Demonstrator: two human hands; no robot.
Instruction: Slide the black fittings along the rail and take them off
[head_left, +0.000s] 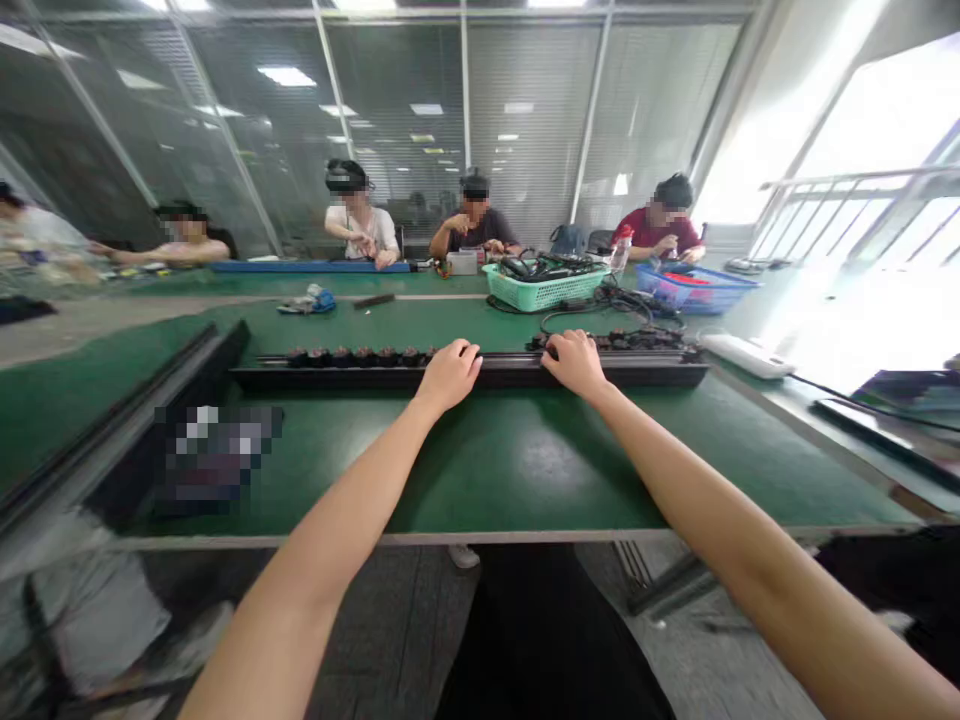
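A long black rail [510, 374] lies crosswise on the green table in front of me. Along its left half stands a row of several small round black parts [364, 357] with brownish tops. My left hand [450, 374] is at the rail's middle, fingers closed round a small black part that my fingers mostly hide. Farther right on the same rail, my right hand [577, 362] is curled over another small dark part, only partly visible by the thumb. Black cables with dark parts [622, 340] lie just behind the rail's right half.
A green basket [544, 292] of black items and a blue basket [694, 290] stand behind. To the right is a white power strip [746, 355]; a dark long channel [172, 400] runs along the left. Several people sit across the green table [480, 470]. A crumpled blue-and-white cloth [311, 300] lies farther back.
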